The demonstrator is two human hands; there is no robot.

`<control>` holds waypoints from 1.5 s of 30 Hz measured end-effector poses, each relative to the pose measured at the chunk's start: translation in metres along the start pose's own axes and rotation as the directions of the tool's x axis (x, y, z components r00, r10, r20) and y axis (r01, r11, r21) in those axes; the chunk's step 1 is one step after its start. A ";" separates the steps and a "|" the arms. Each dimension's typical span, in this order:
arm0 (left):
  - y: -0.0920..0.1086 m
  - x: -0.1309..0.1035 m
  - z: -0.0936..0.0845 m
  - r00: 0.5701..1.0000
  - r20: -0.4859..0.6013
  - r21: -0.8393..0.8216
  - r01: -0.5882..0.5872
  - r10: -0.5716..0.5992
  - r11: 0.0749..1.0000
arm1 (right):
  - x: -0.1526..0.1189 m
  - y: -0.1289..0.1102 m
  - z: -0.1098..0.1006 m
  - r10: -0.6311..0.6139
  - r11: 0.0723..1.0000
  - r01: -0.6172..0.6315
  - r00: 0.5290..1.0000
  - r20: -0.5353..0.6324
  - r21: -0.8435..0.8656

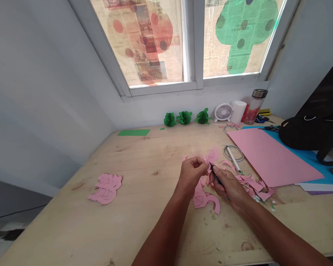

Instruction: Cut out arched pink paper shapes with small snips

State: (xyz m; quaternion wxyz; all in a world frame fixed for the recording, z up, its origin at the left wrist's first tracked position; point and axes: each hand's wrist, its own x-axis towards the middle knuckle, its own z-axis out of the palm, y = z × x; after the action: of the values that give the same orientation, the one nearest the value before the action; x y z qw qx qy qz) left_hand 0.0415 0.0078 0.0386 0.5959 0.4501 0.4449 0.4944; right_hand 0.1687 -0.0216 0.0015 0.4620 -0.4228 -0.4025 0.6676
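Note:
My left hand [193,170] is closed in a pinch on a small piece of pink paper [207,166], mostly hidden by the fingertips. My right hand [226,183] grips a slim dark tool [218,179], its tip meeting the paper at the left fingers; its exact kind is unclear. Just beyond the hands lies a rounded pink paper piece [213,154]. Below them are pink offcuts, one a curved strip [214,202]. Farther left rests a stack of scalloped pink cutouts [107,188].
Pink scraps [256,184] lie right of my hands, near a white pen [233,159] on a grey ring. Pink sheets [274,157] and a black bag [310,133] occupy the right side. Green paper ornaments [184,117], a small fan [223,112] and a glass bottle [255,107] stand along the wall.

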 end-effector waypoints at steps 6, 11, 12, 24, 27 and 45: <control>0.002 -0.001 -0.002 1.000 0.019 0.011 0.009 -0.010 1.000 | 0.000 0.002 -0.001 0.000 1.000 0.000 1.000 0.015 -0.006; 0.001 0.000 -0.002 0.999 0.028 -0.005 0.016 -0.016 1.000 | 0.001 0.001 0.000 -0.008 1.000 0.008 1.000 0.005 -0.008; 0.001 0.000 -0.002 0.999 0.028 -0.009 0.017 -0.017 1.000 | 0.001 0.001 0.000 -0.009 1.000 0.009 1.000 0.000 -0.006; -0.001 0.001 -0.002 1.000 0.016 -0.019 0.022 -0.021 1.000 | 0.000 0.001 0.001 0.003 1.000 -0.003 1.000 -0.018 -0.002; -0.002 0.001 -0.002 0.999 0.026 0.006 0.023 -0.023 1.000 | 0.000 0.001 0.000 0.000 1.000 -0.001 1.000 -0.013 -0.007; -0.002 0.002 -0.001 1.000 -0.005 -0.017 0.019 -0.019 1.000 | 0.000 0.000 0.001 -0.002 1.000 0.001 1.000 -0.031 -0.028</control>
State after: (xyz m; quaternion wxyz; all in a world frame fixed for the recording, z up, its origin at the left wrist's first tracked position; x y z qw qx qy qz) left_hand 0.0414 0.0097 0.0360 0.6032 0.4395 0.4467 0.4934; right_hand 0.1681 -0.0212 0.0018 0.4630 -0.4392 -0.4047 0.6549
